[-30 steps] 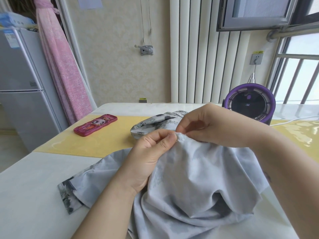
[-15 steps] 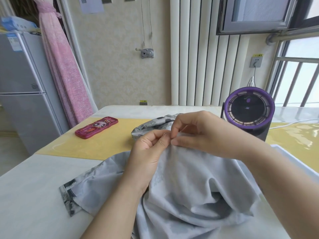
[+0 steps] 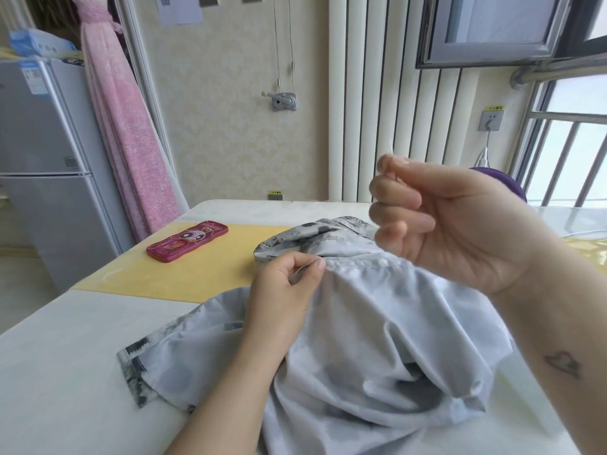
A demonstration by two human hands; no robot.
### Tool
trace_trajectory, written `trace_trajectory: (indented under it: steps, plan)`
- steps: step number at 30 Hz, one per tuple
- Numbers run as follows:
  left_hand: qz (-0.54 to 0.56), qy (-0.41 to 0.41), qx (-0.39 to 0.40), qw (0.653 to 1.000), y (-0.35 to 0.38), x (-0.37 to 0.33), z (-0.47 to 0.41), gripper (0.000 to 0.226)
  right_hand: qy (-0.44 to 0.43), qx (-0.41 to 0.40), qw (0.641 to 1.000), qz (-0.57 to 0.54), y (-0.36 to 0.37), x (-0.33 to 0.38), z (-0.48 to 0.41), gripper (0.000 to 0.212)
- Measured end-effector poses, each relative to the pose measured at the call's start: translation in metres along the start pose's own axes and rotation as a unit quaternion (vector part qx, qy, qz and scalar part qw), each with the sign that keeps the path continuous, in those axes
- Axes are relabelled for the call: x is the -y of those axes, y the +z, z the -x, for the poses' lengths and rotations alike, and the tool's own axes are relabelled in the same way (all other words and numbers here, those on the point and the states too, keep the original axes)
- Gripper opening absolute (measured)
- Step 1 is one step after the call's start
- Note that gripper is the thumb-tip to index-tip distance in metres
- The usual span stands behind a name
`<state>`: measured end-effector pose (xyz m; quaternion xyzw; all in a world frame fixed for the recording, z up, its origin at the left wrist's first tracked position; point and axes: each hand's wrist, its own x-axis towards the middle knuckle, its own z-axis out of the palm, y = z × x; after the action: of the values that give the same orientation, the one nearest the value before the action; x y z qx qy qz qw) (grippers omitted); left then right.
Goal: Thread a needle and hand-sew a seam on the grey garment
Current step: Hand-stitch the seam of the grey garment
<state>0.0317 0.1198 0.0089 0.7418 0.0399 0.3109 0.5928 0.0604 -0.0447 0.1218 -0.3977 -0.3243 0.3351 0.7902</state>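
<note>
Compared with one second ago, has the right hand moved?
Yes. The right hand, pinching the needle, has risen up and rightward, off the grey garment on the table, which the left hand pinches.

white table (image 3: 59, 372), a yellow mat (image 3: 197, 274) across its far part: one pink cartoon-cased phone (image 3: 187, 241) flat on the mat, one crumpled grey garment (image 3: 377, 339) across mat and bare top, one purple fan (image 3: 504, 180) far right.

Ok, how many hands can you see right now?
2. The left hand pinches the grey garment at its seam edge; the right hand hovers above it, pinching something thin, likely the needle. Neither is hidden.
</note>
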Motion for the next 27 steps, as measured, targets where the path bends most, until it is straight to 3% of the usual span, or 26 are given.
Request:
trace_trajectory:
  steps: [2,3,4,5,6,7,8,11,15,18,20,21,24,25,27]
  plan:
    - [-0.024,0.01,-0.008,1.0,0.0,0.0,0.001,0.006,0.062,-0.029,0.993,0.097,-0.002,-0.003,0.002,0.017]
    - [-0.029,0.012,-0.011,0.999,0.0,0.0,0.001,0.006,0.079,-0.061,0.971,0.216,-0.005,-0.008,0.001,0.017]
    - [-0.033,0.013,-0.013,0.999,0.0,0.0,0.001,0.006,0.086,-0.092,0.917,0.38,-0.009,-0.016,0.0,0.017]
    - [-0.041,0.015,-0.016,0.999,0.0,0.001,0.001,0.006,0.081,-0.108,0.832,0.538,-0.013,-0.024,-0.002,0.016]
    - [-0.05,0.019,-0.019,0.998,0.0,0.001,0.001,0.006,0.065,-0.109,0.754,0.644,-0.017,-0.032,-0.004,0.014]
    - [-0.058,0.022,-0.022,0.998,0.0,0.001,0.001,0.006,0.049,-0.107,0.706,0.698,-0.019,-0.039,-0.005,0.015]
    - [-0.062,0.026,-0.023,0.997,0.0,0.001,0.001,0.006,0.042,-0.112,0.686,0.718,-0.02,-0.044,-0.006,0.018]
    - [-0.066,0.031,-0.019,0.997,0.0,0.0,0.001,0.006,0.025,-0.137,0.683,0.717,-0.02,-0.054,-0.009,0.025]
    - [-0.058,0.03,-0.011,0.998,0.0,0.0,0.001,0.007,-0.016,-0.14,0.651,0.746,-0.024,-0.059,-0.013,0.024]
    - [-0.051,0.027,-0.008,0.998,-0.001,0.0,0.001,0.007,-0.031,-0.127,0.683,0.719,-0.024,-0.053,-0.013,0.02]
    - [-0.049,0.022,-0.002,0.999,0.0,-0.001,0.001,0.005,-0.048,-0.137,0.731,0.667,-0.023,-0.049,-0.012,0.019]
    - [-0.048,0.018,0.002,0.999,0.0,-0.001,0.001,0.005,-0.059,-0.142,0.774,0.615,-0.023,-0.048,-0.012,0.018]
    - [-0.054,0.019,0.002,0.998,-0.001,0.001,0.0,0.008,-0.059,-0.119,0.947,0.293,-0.022,-0.042,-0.014,0.012]
    - [-0.057,0.025,0.001,0.998,-0.002,0.001,0.0,0.008,-0.044,-0.093,0.978,0.183,-0.02,-0.038,-0.014,0.008]
    - [-0.068,0.035,0.004,0.997,-0.002,0.001,0.0,0.008,-0.002,-0.043,0.996,0.083,-0.02,-0.032,-0.012,0.007]
